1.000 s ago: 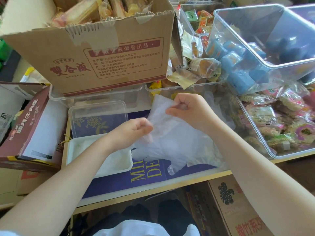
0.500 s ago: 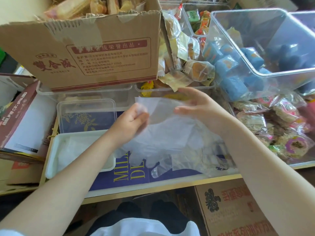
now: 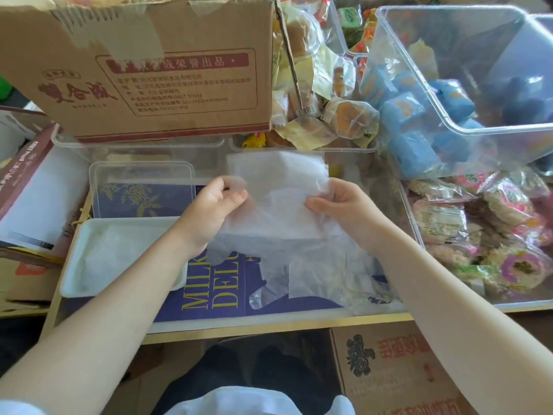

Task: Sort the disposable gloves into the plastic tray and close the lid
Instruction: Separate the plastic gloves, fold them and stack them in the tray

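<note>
A thin, see-through disposable glove (image 3: 278, 187) is stretched flat in the air between my hands, cuff up. My left hand (image 3: 211, 209) pinches its left edge and my right hand (image 3: 344, 211) pinches its right edge. Beneath it lies a loose heap of more clear gloves (image 3: 317, 274) on the purple box top. The white plastic tray (image 3: 70, 283) sits at the left front, with some pale gloves inside. Its clear lid (image 3: 140, 187) lies flat just behind the tray.
A big cardboard box (image 3: 143, 73) of snacks stands behind the lid. Clear bins with wrapped cakes (image 3: 344, 115), blue packets (image 3: 419, 115) and rice snacks (image 3: 484, 232) fill the back and right. A red carton (image 3: 27, 181) lies left; another cardboard box (image 3: 398, 372) stands below the table edge.
My hands have moved apart and spread the crumpled glove out flat between them. The view has shifted a little to the left.
</note>
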The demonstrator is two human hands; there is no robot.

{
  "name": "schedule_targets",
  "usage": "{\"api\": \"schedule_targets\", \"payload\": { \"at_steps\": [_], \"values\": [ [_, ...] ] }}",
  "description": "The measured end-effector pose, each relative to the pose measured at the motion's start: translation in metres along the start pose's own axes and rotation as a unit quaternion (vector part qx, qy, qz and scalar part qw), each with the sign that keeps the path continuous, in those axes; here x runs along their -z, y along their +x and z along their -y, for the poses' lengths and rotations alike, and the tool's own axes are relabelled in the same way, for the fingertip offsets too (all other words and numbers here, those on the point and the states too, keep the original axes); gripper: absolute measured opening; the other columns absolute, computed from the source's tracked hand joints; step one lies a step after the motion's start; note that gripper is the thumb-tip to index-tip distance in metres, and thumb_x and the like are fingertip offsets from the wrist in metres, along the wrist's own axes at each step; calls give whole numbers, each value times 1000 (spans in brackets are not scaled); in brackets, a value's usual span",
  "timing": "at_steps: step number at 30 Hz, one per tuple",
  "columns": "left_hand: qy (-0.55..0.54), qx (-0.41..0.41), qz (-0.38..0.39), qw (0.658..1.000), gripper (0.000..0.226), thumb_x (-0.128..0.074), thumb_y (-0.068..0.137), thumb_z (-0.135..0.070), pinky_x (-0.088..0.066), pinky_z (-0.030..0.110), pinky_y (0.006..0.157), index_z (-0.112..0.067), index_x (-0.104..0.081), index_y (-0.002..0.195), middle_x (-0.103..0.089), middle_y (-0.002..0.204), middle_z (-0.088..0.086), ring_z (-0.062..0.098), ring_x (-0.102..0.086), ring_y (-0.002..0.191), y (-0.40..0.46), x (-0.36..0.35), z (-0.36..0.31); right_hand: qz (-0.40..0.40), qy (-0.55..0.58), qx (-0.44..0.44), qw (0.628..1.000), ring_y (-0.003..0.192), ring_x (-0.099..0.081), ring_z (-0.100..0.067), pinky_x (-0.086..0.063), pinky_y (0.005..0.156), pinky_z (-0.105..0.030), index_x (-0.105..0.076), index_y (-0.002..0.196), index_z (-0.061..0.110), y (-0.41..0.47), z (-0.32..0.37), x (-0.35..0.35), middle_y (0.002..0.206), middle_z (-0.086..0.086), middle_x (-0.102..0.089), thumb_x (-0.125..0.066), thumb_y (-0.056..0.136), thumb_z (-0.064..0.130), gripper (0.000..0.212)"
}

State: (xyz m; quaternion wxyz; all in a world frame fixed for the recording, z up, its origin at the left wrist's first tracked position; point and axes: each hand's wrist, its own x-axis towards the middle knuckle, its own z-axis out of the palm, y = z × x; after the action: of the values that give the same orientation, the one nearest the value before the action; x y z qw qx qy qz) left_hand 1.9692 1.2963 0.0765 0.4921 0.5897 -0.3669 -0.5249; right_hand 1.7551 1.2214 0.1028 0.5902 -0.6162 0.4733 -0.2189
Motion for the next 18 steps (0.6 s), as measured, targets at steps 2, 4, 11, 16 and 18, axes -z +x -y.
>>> {"api": "schedule_targets", "payload": {
  "at_steps": [2,4,11,16,18],
  "values": [
    [38,18,32,999,13,-50,94,-12,-49,28,80,-20,-59,99,-67,96,0,12,-64,84,-4,-3,7,-23,17,4,1000,77,-61,-25,-50,76,-38,-63,90,5,1,-4,3,85,-14,-67,-63,87,4,3],
    [82,24,30,996,14,-50,95,-11,-49,36,86,-20,-61,98,-69,97,2,17,-65,89,-5,-6,14,-27,16,-8,999,77,-59,-27,-48,75,-41,-62,96,-1,3,-8,6,86,-17,-66,-64,86,8,14],
    [367,-85,-160,912,26,-62,87,-15,-35,28,73,-9,-54,111,-59,91,6,23,-54,83,12,-11,24,-42,23,32,998,74,-57,-14,-45,63,-29,-63,103,19,-2,-13,-8,87,5,-66,-60,90,9,17],
    [169,-99,-77,978,36,-59,78,-39,-43,19,82,-18,-54,106,-59,99,-4,8,-58,92,-12,-50,1,-165,-132,111,971,56,-44,-1,-38,56,-15,-59,113,19,-11,-10,-38,72,8,-57,-58,90,14,23],
    [-9,-13,24,1000,36,-58,76,-44,-49,22,84,-24,-55,106,-65,98,-9,4,-62,95,-21,-60,-2,-122,-194,137,964,57,-47,-2,-42,56,-22,-57,114,16,-15,-11,-56,68,10,-54,-55,91,13,23]
  ]
}}
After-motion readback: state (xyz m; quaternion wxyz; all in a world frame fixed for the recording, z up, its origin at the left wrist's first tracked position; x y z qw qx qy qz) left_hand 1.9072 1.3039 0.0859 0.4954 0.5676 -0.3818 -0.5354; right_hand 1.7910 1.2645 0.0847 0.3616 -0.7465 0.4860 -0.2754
